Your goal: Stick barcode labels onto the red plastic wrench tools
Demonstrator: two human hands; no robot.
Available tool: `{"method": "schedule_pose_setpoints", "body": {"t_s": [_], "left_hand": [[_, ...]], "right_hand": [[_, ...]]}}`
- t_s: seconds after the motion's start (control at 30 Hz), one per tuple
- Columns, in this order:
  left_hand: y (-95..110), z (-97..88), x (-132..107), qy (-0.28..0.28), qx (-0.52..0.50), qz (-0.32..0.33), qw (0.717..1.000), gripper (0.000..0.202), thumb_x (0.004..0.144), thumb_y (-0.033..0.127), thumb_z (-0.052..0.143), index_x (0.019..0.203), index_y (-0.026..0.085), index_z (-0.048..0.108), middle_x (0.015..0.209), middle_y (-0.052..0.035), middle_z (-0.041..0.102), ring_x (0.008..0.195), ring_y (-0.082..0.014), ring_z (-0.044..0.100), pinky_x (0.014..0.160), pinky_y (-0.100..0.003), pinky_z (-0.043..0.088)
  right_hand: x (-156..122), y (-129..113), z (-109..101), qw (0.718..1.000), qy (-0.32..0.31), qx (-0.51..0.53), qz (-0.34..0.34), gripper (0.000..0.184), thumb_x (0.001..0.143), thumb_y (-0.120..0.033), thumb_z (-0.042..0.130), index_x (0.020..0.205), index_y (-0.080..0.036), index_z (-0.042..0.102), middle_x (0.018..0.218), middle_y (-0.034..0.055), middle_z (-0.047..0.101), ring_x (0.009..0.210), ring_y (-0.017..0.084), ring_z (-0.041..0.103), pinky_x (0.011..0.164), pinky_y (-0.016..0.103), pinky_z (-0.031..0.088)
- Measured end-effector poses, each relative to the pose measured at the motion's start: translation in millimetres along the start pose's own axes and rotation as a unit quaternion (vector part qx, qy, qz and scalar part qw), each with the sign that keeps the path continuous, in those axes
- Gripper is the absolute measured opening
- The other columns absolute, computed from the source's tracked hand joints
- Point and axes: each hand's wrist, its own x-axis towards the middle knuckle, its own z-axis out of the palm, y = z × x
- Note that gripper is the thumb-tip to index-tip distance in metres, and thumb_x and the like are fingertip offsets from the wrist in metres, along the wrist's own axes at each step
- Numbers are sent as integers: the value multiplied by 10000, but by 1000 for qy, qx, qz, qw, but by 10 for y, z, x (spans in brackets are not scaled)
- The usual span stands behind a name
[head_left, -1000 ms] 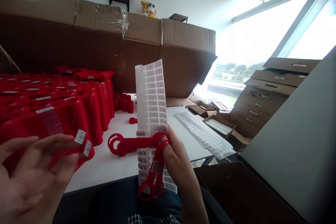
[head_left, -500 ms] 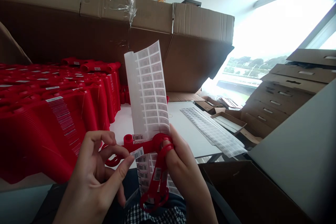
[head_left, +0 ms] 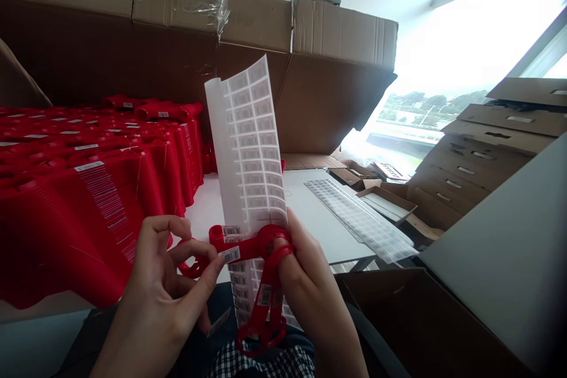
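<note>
My right hand (head_left: 305,283) grips a tall sheet of small barcode stickers (head_left: 248,147) together with a few red plastic pieces (head_left: 266,301); one piece points left, the others hang down. My left hand (head_left: 163,289) is pinched on the left end of the sideways red piece (head_left: 230,246), its thumb by a small barcode label (head_left: 230,254) on it. A second label sits just above on the same piece. Both hands are over my lap, at the front edge of the white table (head_left: 310,212).
Dense rows of stacked red plastic pieces (head_left: 88,189) fill the table's left side. Another sticker sheet (head_left: 358,221) lies on the right of the table. Big cardboard boxes (head_left: 266,71) stand behind; flat cartons (head_left: 478,147) and an open box (head_left: 420,319) are at the right.
My left hand came from the left with labels on its fingertips and closed on the sideways red piece, where a label now sits. The camera view shifted slightly.
</note>
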Motion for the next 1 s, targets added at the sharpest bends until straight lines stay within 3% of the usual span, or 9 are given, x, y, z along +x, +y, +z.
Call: {"method": "schedule_pose_setpoints", "body": {"t_s": [0.4, 0.77, 1.0], "left_hand": [[7, -17, 14, -21, 26, -5, 999, 476, 810, 368, 821, 1054, 326, 415, 858, 100, 630, 329, -59, 514, 332, -206, 487], [-33, -30, 26, -36, 31, -29, 998, 414, 811, 392, 791, 990, 339, 422, 819, 93, 658, 367, -80, 527, 337, -188, 438], [-98, -103, 62, -50, 70, -4, 996, 455, 801, 350, 801, 1010, 323, 398, 783, 111, 637, 407, -86, 573, 353, -166, 464]], "right_hand": [[-15, -4, -15, 1000, 3, -22, -4, 105, 968, -198, 405, 901, -251, 465, 846, -13, 611, 742, 165, 558, 622, 307, 441], [-22, -15, -4, 1000, -2, -20, -12, 128, 977, -182, 392, 899, -256, 463, 815, -25, 599, 713, 154, 538, 608, 288, 441], [-26, -25, -6, 1000, -8, -17, -7, 114, 974, -182, 399, 910, -252, 462, 838, -15, 610, 708, 155, 526, 608, 292, 435]]}}
